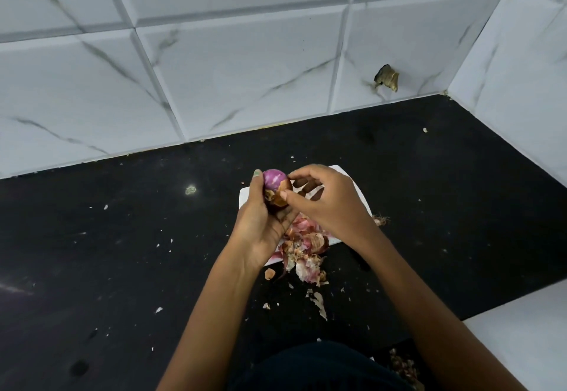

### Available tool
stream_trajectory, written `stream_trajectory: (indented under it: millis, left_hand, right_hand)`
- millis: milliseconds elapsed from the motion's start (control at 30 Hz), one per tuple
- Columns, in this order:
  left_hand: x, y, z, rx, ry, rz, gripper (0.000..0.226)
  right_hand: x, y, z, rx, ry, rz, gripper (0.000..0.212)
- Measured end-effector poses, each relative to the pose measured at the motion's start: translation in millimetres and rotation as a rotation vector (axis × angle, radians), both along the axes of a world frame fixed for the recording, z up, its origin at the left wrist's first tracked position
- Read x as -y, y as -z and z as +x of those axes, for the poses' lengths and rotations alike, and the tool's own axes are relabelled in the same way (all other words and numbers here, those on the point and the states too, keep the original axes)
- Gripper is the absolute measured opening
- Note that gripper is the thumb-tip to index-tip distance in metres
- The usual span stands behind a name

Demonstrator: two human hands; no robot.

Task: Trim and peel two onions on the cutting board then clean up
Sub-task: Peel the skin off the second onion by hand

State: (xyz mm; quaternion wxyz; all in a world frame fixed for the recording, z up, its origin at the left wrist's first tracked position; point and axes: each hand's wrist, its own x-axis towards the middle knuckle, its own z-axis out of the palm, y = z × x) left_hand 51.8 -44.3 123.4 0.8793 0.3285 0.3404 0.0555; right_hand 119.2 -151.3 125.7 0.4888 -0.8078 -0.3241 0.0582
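Purple onion (275, 182) gripped by left hand (263, 222) — right hand (325, 199) fingers pinching its skin.

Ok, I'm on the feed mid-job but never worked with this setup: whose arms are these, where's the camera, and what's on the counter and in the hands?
There is no machine here: these are a person's two bare arms, seen from a wide-angle camera worn on their head, looking forward and down. This is the only view. The left hand grips a purple onion, partly peeled, with brown skin clinging to its lower part. The right hand pinches that loose skin at the onion's side. Below the hands lies a white cutting board on a black counter. A pile of onion peels covers the board's near end and spills onto the counter, where small flakes are scattered. White marble-look tiles line the wall behind.
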Motion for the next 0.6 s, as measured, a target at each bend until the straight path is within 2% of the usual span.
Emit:
stream_trajectory:
  millis: [133,367,600]
  left_hand:
    - [3.9,-2.5,0.5,0.027,-0.003,0.146,0.050]
    - [9.0,-3.7,0.8,0.092,0.011,0.215,0.049]
    - [8.4,-3.1,1.6,0.034,-0.015,0.209,0.052]
  right_hand:
    - [-1.7,-3.2,-4.2,-0.058,0.041,0.041,0.026]
    - [-3.7,-4.8,-5.7,-0.080,0.067,0.047,0.028]
    - [-0.7,-3.5,1.5,-0.041,0.150,0.121,0.008]
